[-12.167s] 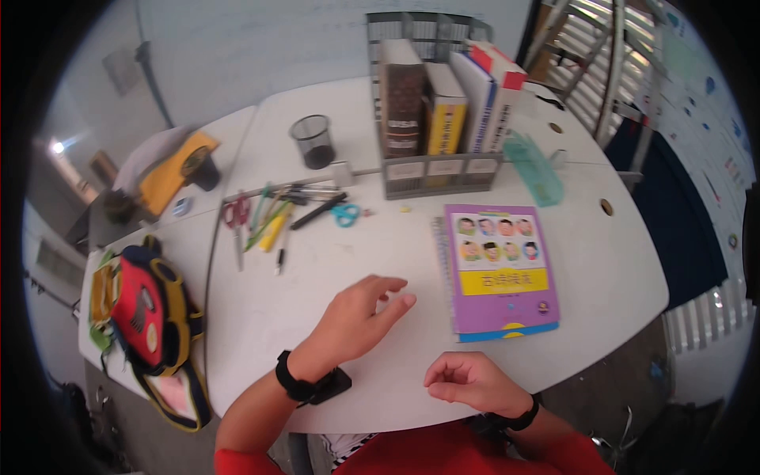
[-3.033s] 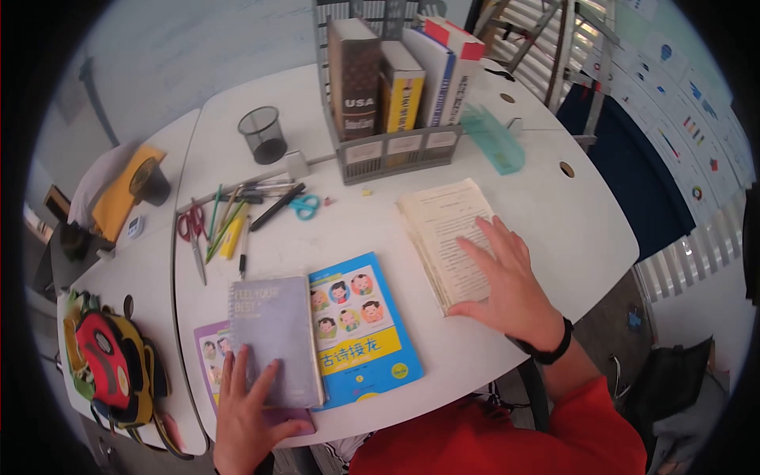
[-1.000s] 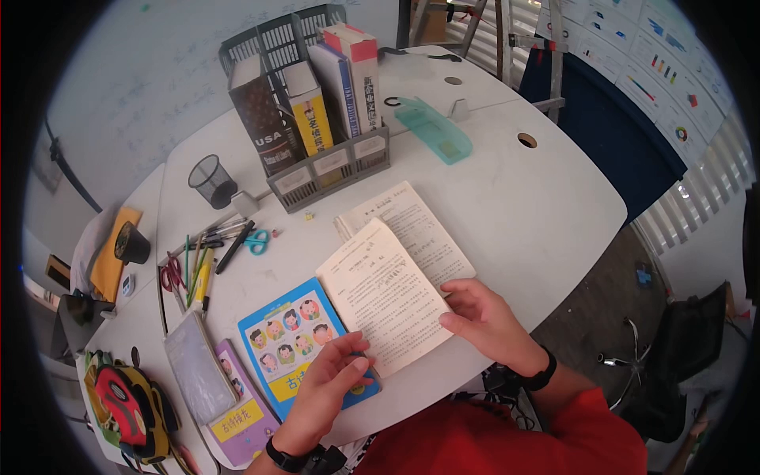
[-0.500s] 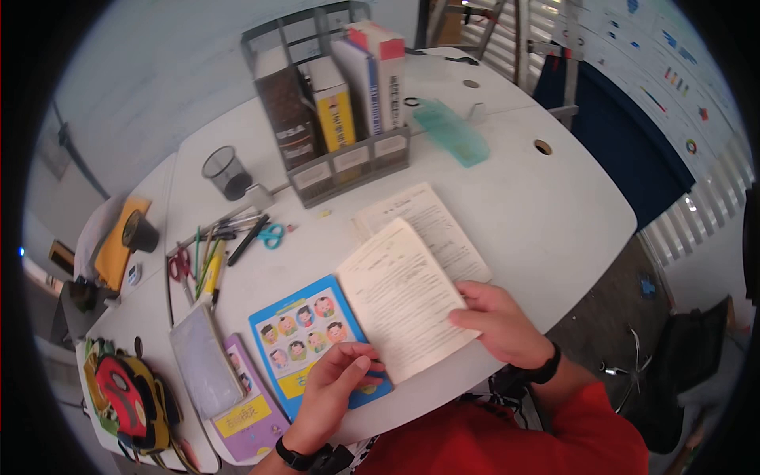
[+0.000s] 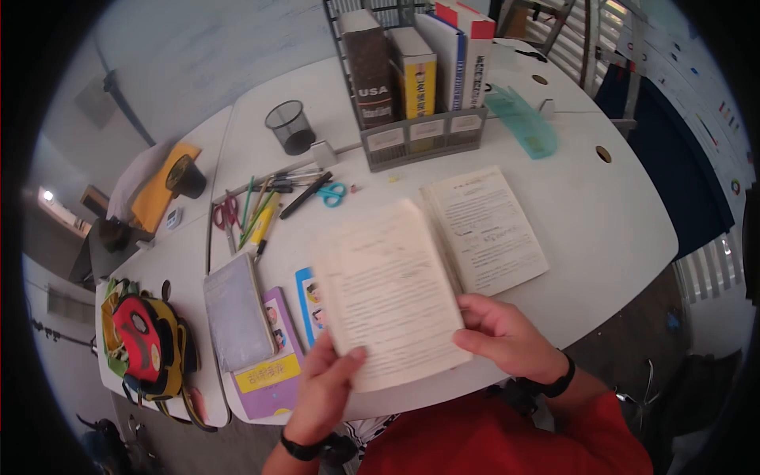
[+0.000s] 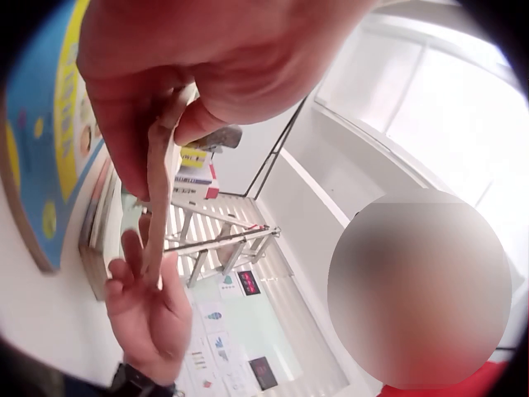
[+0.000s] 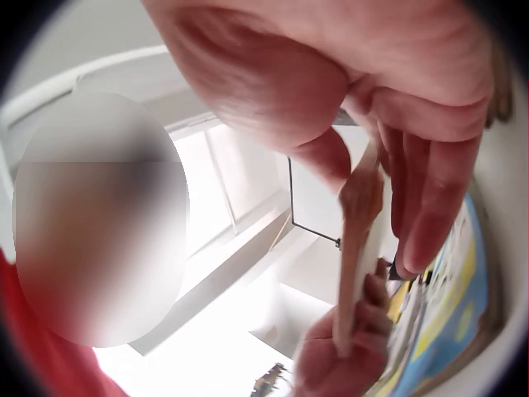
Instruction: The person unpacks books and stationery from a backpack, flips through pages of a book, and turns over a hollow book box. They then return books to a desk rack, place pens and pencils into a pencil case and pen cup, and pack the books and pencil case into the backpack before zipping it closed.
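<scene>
A worn, coverless book [image 5: 392, 293] with yellowed printed pages is held up over the front of the table between both hands. My left hand [image 5: 326, 388] pinches its lower left corner, thumb on the printed face. At its lower right edge my right hand [image 5: 507, 336] grips it the same way. Edge-on in the left wrist view, the book [image 6: 159, 182] looks thin, with fingers behind it. A second yellowed book [image 5: 491, 229] lies on the table just behind to the right. The blue picture-cover book [image 5: 307, 289] is mostly hidden beneath the held one.
A lilac notebook [image 5: 239, 313] lies on a purple book [image 5: 269, 392] at left. Behind are scissors [image 5: 226, 212], pens [image 5: 305, 194], a mesh cup [image 5: 290, 128] and a grey rack [image 5: 427, 141] of upright books. A teal holder [image 5: 522, 123] stands right; a backpack [image 5: 146, 340] sits far left.
The coverless book has been lifted from over the blue book and brought upright toward the person. My left hand, loosely curled beside it before, now grips its corner. The lilac notebook was set aside earlier.
</scene>
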{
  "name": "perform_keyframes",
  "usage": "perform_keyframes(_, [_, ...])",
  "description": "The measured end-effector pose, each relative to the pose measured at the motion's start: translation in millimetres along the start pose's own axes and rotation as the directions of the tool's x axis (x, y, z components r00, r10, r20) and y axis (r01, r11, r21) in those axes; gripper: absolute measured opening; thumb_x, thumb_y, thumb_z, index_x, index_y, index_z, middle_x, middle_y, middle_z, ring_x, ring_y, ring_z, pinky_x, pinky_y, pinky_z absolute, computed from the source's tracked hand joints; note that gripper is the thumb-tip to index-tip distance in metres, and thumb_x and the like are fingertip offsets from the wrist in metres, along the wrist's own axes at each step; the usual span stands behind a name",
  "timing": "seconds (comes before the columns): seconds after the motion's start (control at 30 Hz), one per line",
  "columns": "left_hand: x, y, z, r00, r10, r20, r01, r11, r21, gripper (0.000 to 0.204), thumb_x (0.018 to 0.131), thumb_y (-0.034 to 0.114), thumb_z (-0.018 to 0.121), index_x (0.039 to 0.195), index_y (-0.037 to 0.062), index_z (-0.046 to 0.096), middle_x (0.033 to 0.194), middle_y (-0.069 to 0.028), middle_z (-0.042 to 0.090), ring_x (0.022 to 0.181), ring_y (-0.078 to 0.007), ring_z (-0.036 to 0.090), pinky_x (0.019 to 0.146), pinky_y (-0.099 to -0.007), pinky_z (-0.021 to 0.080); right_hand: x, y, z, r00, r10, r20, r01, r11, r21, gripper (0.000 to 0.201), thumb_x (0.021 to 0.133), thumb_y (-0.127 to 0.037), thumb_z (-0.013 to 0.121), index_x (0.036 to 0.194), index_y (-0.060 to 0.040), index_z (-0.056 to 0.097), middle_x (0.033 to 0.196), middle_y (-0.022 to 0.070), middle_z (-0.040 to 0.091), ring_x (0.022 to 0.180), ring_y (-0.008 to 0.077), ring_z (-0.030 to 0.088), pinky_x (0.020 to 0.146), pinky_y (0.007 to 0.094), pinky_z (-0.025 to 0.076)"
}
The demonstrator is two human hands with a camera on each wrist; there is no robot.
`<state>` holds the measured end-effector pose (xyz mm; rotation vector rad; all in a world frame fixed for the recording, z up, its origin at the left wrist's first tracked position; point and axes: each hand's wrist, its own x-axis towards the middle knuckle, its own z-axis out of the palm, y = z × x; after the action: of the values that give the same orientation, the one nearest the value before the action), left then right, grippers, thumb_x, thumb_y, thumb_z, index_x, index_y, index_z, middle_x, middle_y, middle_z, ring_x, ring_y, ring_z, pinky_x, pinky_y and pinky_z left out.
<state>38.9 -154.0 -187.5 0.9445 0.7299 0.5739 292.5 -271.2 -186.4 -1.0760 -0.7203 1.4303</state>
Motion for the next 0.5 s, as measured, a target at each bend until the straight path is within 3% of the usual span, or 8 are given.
perform_keyframes(0.07, [-0.8, 8.6, -14.7, 0.982, 0.14, -0.123, -0.134, 0.989, 0.059, 0.048, 0.103, 0.005, 0.061, 0.149, -0.0035, 0.05, 0.138, -0.0148, 0.067, 0.125, -0.0204, 0.065, 0.109, -0.0341, 0.05, -2.4, 0.7, -4.5, 0.996, -0.089, -0.013, 0.079, 0.933, -0.35, 0.042, 0.1, -0.011, 0.073, 0.138, 0.0014, 0.06, 0.119, 0.0124, 0.074, 0.103, 0.018, 0.071, 0.089, 0.0319, 0.057])
perform_keyframes(0.1, [-0.1, 12.0, -24.1, 0.966, 0.188, -0.179, -0.173, 0.98, 0.094, 0.048, 0.102, 0.003, 0.06, 0.149, -0.0038, 0.05, 0.138, -0.0158, 0.067, 0.124, -0.0208, 0.066, 0.108, -0.0339, 0.051, -2.3, 2.7, -11.5, 0.995, -0.09, -0.032, 0.073, 0.931, -0.359, 0.042, 0.1, -0.011, 0.073, 0.138, 0.0014, 0.06, 0.119, 0.0124, 0.074, 0.103, 0.018, 0.071, 0.089, 0.0319, 0.057])
perform_keyframes(0.17, [5.3, 19.7, -40.6, 0.962, 0.202, -0.182, -0.182, 0.976, 0.122, 0.052, 0.101, 0.002, 0.06, 0.151, -0.0048, 0.047, 0.138, -0.016, 0.067, 0.123, -0.0212, 0.066, 0.108, -0.0335, 0.051, 1.4, 0.1, -29.8, 0.825, -0.557, -0.092, 0.226, 0.475, -0.851, 0.044, 0.092, -0.01, 0.081, 0.131, 0.0013, 0.064, 0.11, 0.0151, 0.074, 0.093, 0.0249, 0.072, 0.084, 0.0336, 0.058])
perform_keyframes(0.27, [3.2, 23.7, -61.7, 0.953, 0.171, -0.249, -0.094, 0.952, 0.291, 0.055, 0.102, 0.003, 0.062, 0.154, -0.0043, 0.045, 0.132, -0.0179, 0.07, 0.117, -0.0198, 0.069, 0.1, -0.0344, 0.055, 0.5, -18.4, -60.4, 0.733, -0.67, -0.118, 0.095, 0.272, -0.957, 0.047, 0.085, -0.011, 0.084, 0.128, 0.0009, 0.066, 0.112, 0.0163, 0.069, 0.096, 0.0299, 0.069, 0.085, 0.0369, 0.056])
perform_keyframes(0.33, [-8.2, 40.3, -61.2, 0.916, 0.139, -0.377, 0.204, 0.648, 0.734, 0.064, 0.098, 0.004, 0.069, 0.156, -0.0024, 0.043, 0.123, -0.0203, 0.073, 0.107, -0.0226, 0.071, 0.089, -0.0377, 0.057, -2.6, -26.3, -77.9, 0.705, -0.702, -0.103, 0.025, 0.17, -0.985, 0.048, 0.086, -0.012, 0.084, 0.129, 0.0008, 0.066, 0.114, 0.016, 0.068, 0.098, 0.0298, 0.068, 0.085, 0.038, 0.056])
perform_keyframes(0.37, [-10.8, 41.2, -63.0, 0.918, 0.135, -0.372, 0.202, 0.649, 0.733, 0.064, 0.098, 0.004, 0.069, 0.156, -0.0024, 0.043, 0.123, -0.0203, 0.073, 0.107, -0.0226, 0.071, 0.089, -0.0377, 0.057, -4.2, -27.9, -86.4, 0.756, -0.637, -0.153, -0.008, 0.225, -0.974, 0.049, 0.087, -0.013, 0.083, 0.13, 0.001, 0.066, 0.116, 0.0159, 0.067, 0.101, 0.0293, 0.066, 0.087, 0.0385, 0.055])
perform_keyframes(0.43, [-16.2, 41.6, -62.2, 0.799, 0.595, -0.088, 0.068, 0.057, 0.996, 0.072, 0.092, 0.005, 0.076, 0.157, -0.0006, 0.043, 0.115, -0.0214, 0.075, 0.099, -0.0273, 0.073, 0.079, -0.0401, 0.056, -3.0, -35.1, -93.8, 0.801, -0.564, -0.201, -0.049, 0.273, -0.961, 0.049, 0.088, -0.014, 0.082, 0.131, 0.0012, 0.065, 0.119, 0.0158, 0.065, 0.103, 0.0288, 0.064, 0.089, 0.0389, 0.054])
perform_keyframes(0.5, [-12.7, 43.1, -49.7, 0.78, 0.625, -0.037, 0.06, -0.015, 0.998, 0.077, 0.088, 0.006, 0.08, 0.156, -0.0001, 0.045, 0.117, -0.0199, 0.075, 0.1, -0.0312, 0.073, 0.08, -0.0417, 0.058, 0.9, -42.4, -96.7, 0.851, -0.406, -0.333, -0.162, 0.4, -0.902, 0.053, 0.088, -0.016, 0.082, 0.134, 0.0016, 0.064, 0.116, 0.0151, 0.064, 0.098, 0.0275, 0.063, 0.088, 0.0395, 0.054])
